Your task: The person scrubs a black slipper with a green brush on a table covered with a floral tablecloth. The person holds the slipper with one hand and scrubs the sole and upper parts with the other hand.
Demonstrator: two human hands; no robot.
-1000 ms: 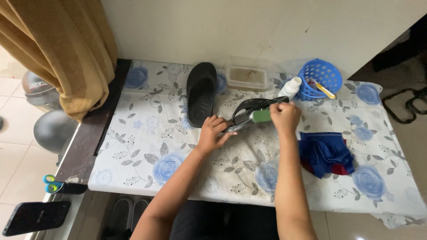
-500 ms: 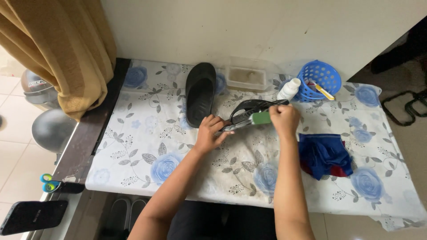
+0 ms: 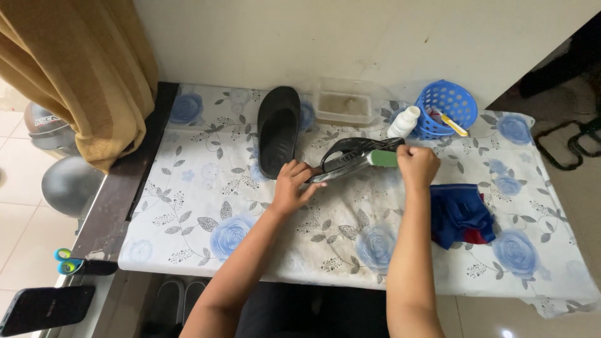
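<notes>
Head view looks down on a table (image 3: 188, 206) under a blue-flowered cloth. Near its middle, the left hand (image 3: 293, 188) grips the near end of a black slipper (image 3: 350, 158), fingers wrapped around its edge, propping it tilted off the cloth. The right hand (image 3: 418, 166) is closed on a green scrub pad (image 3: 382, 158) pressed against the slipper's far-right end. Scrubbing looks to be the step in hand; carrying on would call for a steady left grip while the pad rubs along the sole. A second black slipper (image 3: 278, 130) lies flat just left.
</notes>
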